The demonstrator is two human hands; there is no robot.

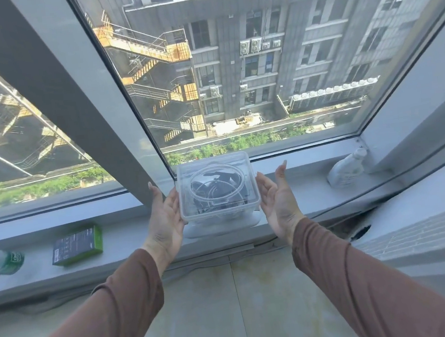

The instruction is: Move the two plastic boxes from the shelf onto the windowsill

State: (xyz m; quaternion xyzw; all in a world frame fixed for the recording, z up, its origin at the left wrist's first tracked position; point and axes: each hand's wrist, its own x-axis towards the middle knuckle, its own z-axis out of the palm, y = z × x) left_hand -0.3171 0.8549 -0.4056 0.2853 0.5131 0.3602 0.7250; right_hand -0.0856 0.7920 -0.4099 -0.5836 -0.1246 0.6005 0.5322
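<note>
A clear plastic box [217, 185] with a lid and dark cables inside sits on top of a second, whitish plastic box [222, 227], of which only the lower edge shows. The stack rests on the grey windowsill [132, 238] in front of the glass. My left hand [166, 215] is flat and open beside the top box's left side, its palm at the box's lower left corner. My right hand [276, 195] is open on the right side, fingers straight, with a narrow gap to the box. Neither hand grips anything.
A green and black carton [77, 245] and a bottle with a green label [0, 260] lie on the sill to the left. A white spray bottle [347, 167] lies in the right corner. A wide grey window post [71, 101] rises behind the stack.
</note>
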